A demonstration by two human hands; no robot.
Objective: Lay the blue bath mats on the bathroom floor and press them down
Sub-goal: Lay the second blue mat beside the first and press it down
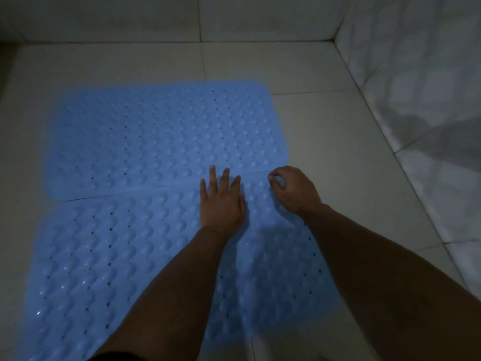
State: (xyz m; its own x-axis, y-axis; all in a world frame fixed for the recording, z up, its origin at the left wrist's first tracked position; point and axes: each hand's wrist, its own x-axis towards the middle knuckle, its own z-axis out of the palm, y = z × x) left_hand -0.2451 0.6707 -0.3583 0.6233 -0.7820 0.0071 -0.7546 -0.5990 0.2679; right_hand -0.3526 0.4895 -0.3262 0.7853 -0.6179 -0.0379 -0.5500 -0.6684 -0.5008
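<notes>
Near mat (109,256), left hand (221,201) flat (fingers spread), right hand (294,190) grip pinching its edge

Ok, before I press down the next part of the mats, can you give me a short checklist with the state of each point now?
1. Both mats on the floor: far mat and near mat lie spread on the tiles. Ok.
2. Mats meet edge to edge: the seam looks closed, without a visible gap. Ok.
3. Left hand flat on the near mat, fingers straight, reaching the seam. Ok.
4. Right hand flat: fingers are curled at the seam. Not ok.
5. Near mat fully stuck down: the dim light hides this. Cannot tell.
</notes>
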